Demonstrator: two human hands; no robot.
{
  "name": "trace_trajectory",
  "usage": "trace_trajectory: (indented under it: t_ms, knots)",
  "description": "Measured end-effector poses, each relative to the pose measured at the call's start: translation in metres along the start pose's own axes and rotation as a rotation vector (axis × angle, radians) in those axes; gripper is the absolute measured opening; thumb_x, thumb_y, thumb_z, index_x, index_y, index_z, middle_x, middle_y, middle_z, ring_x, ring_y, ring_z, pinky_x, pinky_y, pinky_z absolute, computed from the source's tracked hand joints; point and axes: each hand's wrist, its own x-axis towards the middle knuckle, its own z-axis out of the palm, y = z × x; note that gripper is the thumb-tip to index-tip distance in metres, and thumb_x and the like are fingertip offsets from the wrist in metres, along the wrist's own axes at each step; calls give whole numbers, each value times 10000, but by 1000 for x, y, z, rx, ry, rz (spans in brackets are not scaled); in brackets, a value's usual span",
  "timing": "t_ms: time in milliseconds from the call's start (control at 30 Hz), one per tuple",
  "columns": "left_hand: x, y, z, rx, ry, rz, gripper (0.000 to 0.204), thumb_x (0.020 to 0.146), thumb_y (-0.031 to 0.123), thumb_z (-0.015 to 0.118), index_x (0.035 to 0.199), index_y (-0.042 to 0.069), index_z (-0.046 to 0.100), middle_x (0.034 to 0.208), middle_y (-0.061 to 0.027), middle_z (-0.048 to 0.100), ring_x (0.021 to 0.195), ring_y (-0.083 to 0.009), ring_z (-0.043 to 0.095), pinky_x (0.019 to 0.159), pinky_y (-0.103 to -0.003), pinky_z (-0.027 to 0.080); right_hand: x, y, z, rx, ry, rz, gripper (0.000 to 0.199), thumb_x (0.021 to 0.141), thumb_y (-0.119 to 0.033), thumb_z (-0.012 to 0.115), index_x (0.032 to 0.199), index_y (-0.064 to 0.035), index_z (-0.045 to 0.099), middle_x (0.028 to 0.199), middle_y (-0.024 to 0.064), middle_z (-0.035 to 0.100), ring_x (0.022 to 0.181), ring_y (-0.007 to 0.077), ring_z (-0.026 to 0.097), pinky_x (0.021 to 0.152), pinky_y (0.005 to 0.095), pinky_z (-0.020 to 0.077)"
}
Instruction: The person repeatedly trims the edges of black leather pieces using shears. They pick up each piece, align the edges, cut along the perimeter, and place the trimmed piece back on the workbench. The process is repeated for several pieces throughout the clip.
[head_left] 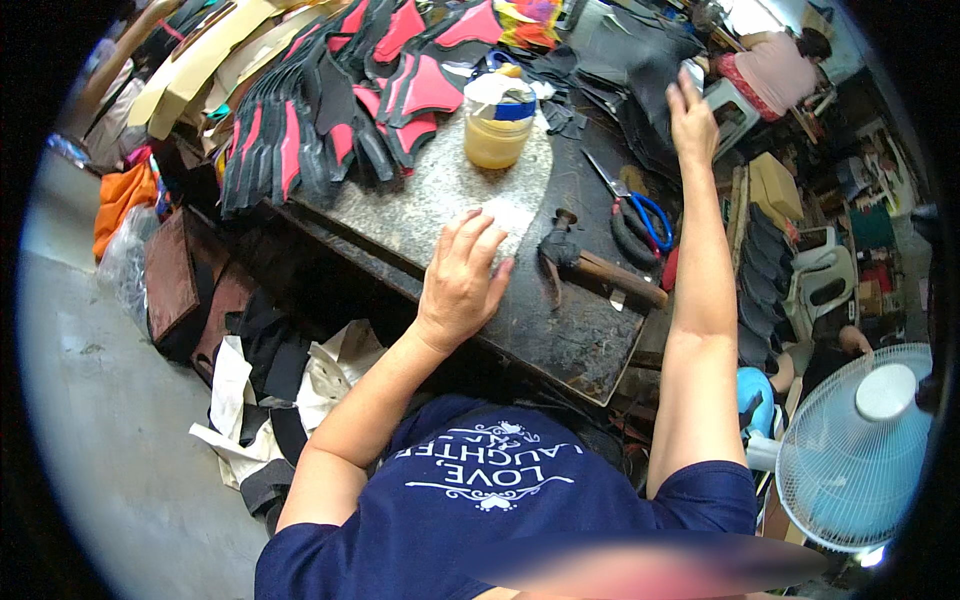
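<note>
Black sheet pile: right of paste jar, just left of right hand, the nearer one; fingers extended, hold unclear. Left hand: jar's near side, loosely spread, nothing visibly held.

On my right I see a fan and a pale chair; on my left, orange cloth beside a plastic bag.
</note>
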Motion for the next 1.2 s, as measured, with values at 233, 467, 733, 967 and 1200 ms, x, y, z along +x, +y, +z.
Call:
trace_trajectory:
  t_ms: [233, 467, 733, 967, 1200]
  knots:
    - [2, 0, -5, 8, -29, -44, 210, 777, 59, 698, 963, 18, 606, 1128, -164, 590, 1158, -368, 524, 992, -446, 426, -15, 52, 49, -504, -278, 163, 515, 871, -589, 566, 1332, -360, 564, 1388, 108, 477, 1268, 358, 451, 1009, 522, 406]
    - [0, 1, -4, -35, 21, -52, 223, 765, 56, 709, 964, 24, 613, 1120, -156, 599, 1128, -363, 540, 971, -440, 446, -24, -126, -14, 230, 158, -683, 372, 848, -206, 697, 1217, -193, 656, 1179, 97, 630, 1120, 287, 550, 991, 393, 411]
    - [37, -38, -36, 163, 227, 53, 287, 695, 20, 713, 968, 42, 627, 1121, -139, 594, 1106, -349, 533, 963, -449, 437, -51, -272, -7, 53, -446, -934, 516, 820, -223, 720, 1306, -148, 563, 1117, 127, 654, 1057, 311, 615, 888, 415, 506]
    - [66, -104, -31, 669, 19, -260, 640, 801, 349, 720, 1334, 71, 502, 1403, -149, 463, 1338, -374, 363, 1101, -522, 294, -39, -305, 31, -182, -721, -987, 505, 845, -259, 706, 1307, -111, 564, 1067, 151, 690, 975, 304, 675, 830, 394, 544]
    - [55, -106, -25, 597, 97, -208, 613, 819, 381, 708, 1306, 56, 525, 1423, -164, 445, 1338, -393, 373, 1106, -522, 292, 2, -241, -9, 117, -757, -1071, 743, 782, -383, 751, 1434, -178, 459, 1353, 171, 541, 1285, 300, 495, 1071, 397, 403]
